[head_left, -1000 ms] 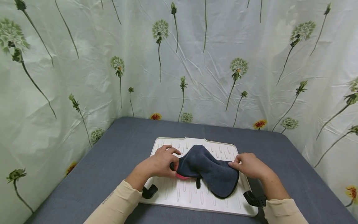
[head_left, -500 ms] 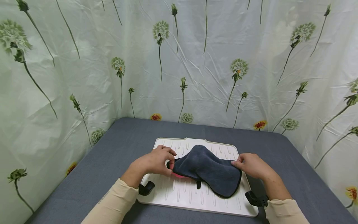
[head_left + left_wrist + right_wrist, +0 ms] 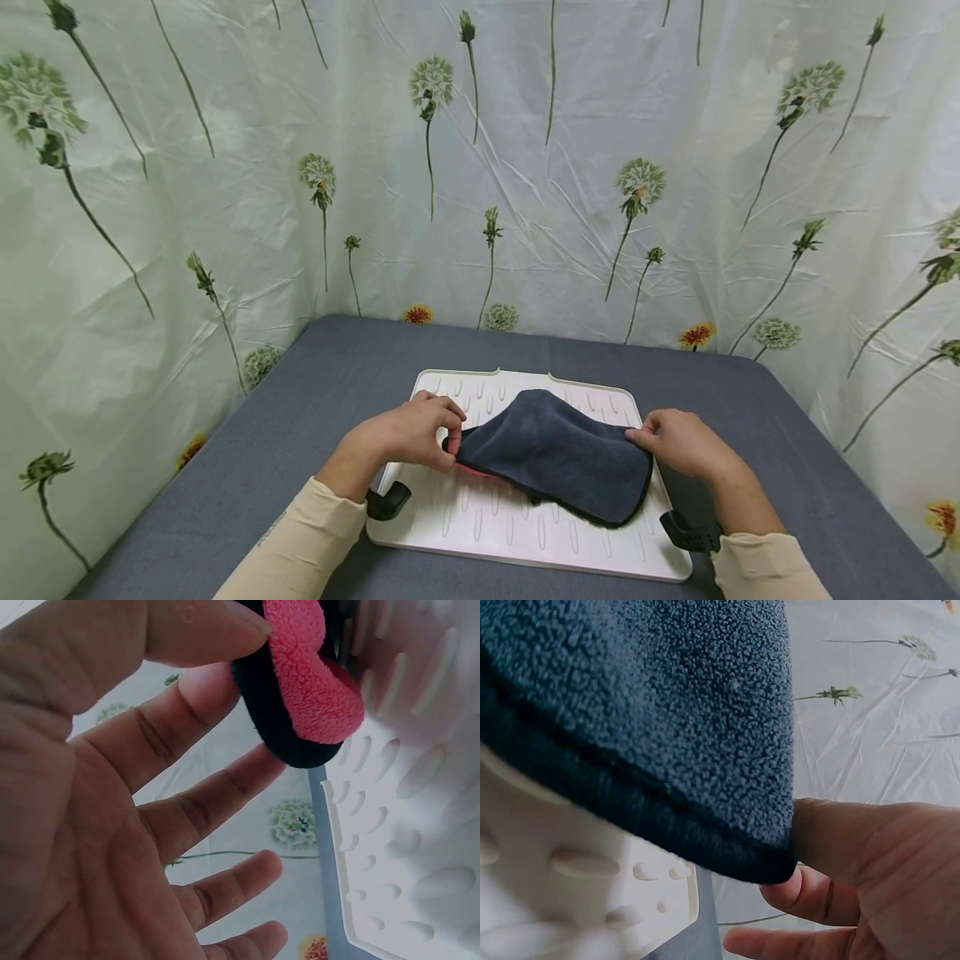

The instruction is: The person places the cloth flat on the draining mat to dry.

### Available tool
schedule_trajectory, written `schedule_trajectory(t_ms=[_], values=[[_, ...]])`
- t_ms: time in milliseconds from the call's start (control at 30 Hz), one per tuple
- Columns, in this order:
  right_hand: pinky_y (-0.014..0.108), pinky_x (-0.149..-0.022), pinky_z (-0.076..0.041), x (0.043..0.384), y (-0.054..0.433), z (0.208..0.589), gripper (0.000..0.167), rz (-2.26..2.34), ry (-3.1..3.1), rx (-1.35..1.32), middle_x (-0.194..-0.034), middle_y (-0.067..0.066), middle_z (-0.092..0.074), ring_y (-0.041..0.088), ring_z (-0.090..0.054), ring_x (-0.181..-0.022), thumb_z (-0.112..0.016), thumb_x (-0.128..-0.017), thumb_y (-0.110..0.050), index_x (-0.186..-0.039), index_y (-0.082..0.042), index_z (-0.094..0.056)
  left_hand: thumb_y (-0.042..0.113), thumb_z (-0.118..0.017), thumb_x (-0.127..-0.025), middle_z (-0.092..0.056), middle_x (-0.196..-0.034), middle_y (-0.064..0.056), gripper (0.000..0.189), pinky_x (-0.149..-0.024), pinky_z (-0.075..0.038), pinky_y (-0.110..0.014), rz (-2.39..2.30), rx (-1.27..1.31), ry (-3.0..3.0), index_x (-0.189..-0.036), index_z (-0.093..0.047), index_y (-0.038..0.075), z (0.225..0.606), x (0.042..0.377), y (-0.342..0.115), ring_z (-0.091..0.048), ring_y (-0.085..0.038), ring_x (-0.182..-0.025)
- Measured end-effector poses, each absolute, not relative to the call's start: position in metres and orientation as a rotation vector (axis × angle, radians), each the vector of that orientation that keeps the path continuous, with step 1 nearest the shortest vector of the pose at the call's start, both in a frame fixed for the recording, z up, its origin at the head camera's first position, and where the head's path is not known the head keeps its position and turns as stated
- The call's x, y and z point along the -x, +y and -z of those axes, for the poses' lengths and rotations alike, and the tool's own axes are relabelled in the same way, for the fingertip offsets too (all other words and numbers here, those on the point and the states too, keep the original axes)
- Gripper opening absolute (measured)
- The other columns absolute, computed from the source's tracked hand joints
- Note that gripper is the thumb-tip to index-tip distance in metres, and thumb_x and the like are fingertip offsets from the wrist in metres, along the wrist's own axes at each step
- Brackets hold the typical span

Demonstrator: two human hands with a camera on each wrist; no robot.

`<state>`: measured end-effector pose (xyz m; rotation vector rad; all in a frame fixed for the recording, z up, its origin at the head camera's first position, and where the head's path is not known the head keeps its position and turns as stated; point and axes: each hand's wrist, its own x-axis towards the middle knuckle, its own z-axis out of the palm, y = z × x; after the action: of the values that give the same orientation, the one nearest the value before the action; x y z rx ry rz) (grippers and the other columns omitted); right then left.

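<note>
A dark blue-grey cloth (image 3: 555,450) with a black bound edge and a pink underside is stretched between my two hands, over a white tray. My left hand (image 3: 408,431) pinches its left corner between thumb and forefinger. The left wrist view shows that corner curling over, so its pink fleecy side (image 3: 315,682) faces the camera, while the other fingers spread apart. At the opposite end, my right hand (image 3: 681,442) pinches the cloth's right edge. In the right wrist view, the thumb (image 3: 832,836) lies on the blue pile, with fingers behind the cloth.
The white ribbed tray (image 3: 495,546) lies under the cloth on a dark grey table surface (image 3: 367,350). A pale curtain (image 3: 540,183) printed with dandelions hangs behind and to the sides. Each wrist carries a black camera mount.
My left hand has moved left and my right hand slightly right, drawing the cloth wider and flatter. Less of its pink underside and black tab shows in the head view.
</note>
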<state>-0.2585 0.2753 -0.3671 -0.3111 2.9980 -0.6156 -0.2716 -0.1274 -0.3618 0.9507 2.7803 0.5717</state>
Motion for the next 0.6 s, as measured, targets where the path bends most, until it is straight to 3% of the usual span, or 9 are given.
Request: schedule_trajectory(t_ms=[433, 533, 600], values=[[0.032, -0.057, -0.037, 0.259, 0.276, 0.370, 0.032, 0.573, 2.998, 0.278, -0.066, -0.003, -0.049, 0.015, -0.046, -0.059, -0.065, -0.099, -0.035, -0.077, -0.012, -0.061, 0.011, -0.073, -0.071, -0.064, -0.123, -0.002, 0.022, -0.082, -0.042, -0.039, -0.621, -0.935, 2.725, -0.067, -0.060, 0.028, 0.357, 0.270, -0.135, -0.048, -0.030, -0.114], [0.032, -0.057, -0.037, 0.260, 0.275, 0.371, 0.033, 0.560, 2.999, 0.286, -0.066, -0.003, -0.049, 0.015, -0.046, -0.059, -0.066, -0.099, -0.036, -0.076, -0.012, -0.060, 0.010, -0.073, -0.072, -0.064, -0.114, 0.004, 0.020, -0.086, -0.042, -0.041, -0.637, -0.947, 2.703, -0.068, -0.061, 0.026, 0.356, 0.269, -0.137, -0.048, -0.027, -0.108], [0.031, -0.057, -0.037, 0.260, 0.275, 0.372, 0.034, 0.554, 3.006, 0.290, -0.065, -0.004, -0.048, 0.015, -0.046, -0.058, -0.066, -0.098, -0.036, -0.075, -0.013, -0.059, 0.010, -0.073, -0.071, -0.063, -0.108, 0.008, 0.019, -0.096, -0.042, -0.046, -0.636, -0.952, 2.692, -0.068, -0.062, 0.025, 0.355, 0.268, -0.138, -0.048, -0.027, -0.106]])
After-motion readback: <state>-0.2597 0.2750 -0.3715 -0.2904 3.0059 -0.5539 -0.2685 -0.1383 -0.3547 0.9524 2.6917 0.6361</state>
